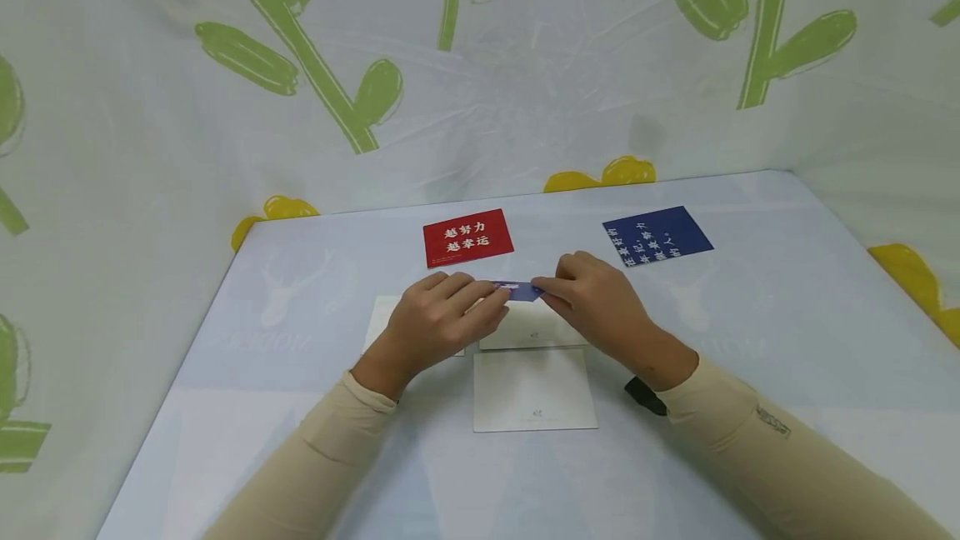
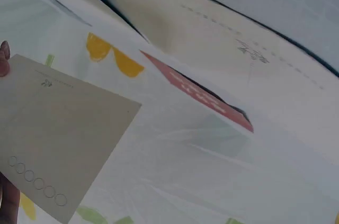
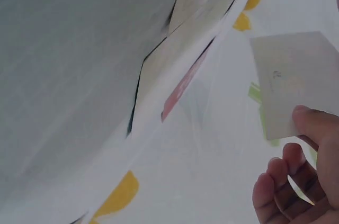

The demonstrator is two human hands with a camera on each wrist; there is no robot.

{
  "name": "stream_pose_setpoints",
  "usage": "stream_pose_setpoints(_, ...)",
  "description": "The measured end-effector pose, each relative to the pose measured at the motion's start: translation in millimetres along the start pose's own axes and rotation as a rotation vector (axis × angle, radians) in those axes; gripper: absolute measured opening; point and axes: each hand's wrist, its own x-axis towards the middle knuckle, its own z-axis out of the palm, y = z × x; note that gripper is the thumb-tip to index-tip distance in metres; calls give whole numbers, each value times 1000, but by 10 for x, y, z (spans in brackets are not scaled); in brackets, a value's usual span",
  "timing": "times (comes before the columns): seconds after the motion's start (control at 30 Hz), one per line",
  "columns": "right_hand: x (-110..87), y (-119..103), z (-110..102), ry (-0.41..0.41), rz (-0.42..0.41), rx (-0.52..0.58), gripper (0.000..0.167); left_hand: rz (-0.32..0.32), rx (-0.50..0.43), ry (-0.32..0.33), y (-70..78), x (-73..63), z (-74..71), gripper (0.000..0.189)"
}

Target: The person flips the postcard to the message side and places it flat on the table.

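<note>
Between my two hands is a postcard (image 1: pixel 522 292), blue on the side that shows in the head view. Its pale back, with a small printed mark and a row of circles, faces the left wrist camera. My left hand (image 1: pixel 446 315) pinches the card's left end. At the other end, my right hand (image 1: pixel 600 302) pinches it between thumb and fingers; the thumb (image 3: pixel 304 121) lies on the pale back in the right wrist view. Below the hands lie pale cards: one at the left (image 1: pixel 380 323), one in the middle (image 1: pixel 532 329) and one in front (image 1: pixel 534 392).
A red card (image 1: pixel 468 238) with white lettering lies farther back on the table (image 1: pixel 262 440). To its right is a blue card (image 1: pixel 663 237) with white lettering. A small dark object (image 1: pixel 645 396) shows partly beneath my right wrist. Leaf-patterned cloth (image 1: pixel 525 107) hangs behind the table.
</note>
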Motion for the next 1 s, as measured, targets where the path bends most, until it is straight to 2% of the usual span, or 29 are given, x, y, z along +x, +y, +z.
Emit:
stream_pose_setpoints(0.17, -93, 40, -70, 32, 18, 21, 29, -102, -70, -19, 53, 33, -1, 23)
stream_pose_setpoints(0.33, -169, 55, -141, 52, 67, 69, 28, -160, -138, -18, 93, 75, -10, 18)
stream_pose_setpoints(0.47, -209, 48, -167, 47, 104, 128, 26, -202, -206, -17, 119, 95, -8, 14)
stream_pose_setpoints(0.73, -248, 46, -192, 26, 167, 242, 22, -308, -346, -57, 151, 109, -1, 14)
stream_pose_setpoints(1.0, -274, 63, -224, 9, 187, 348, 19, -404, -444, -86, 165, 116, -9, 14)
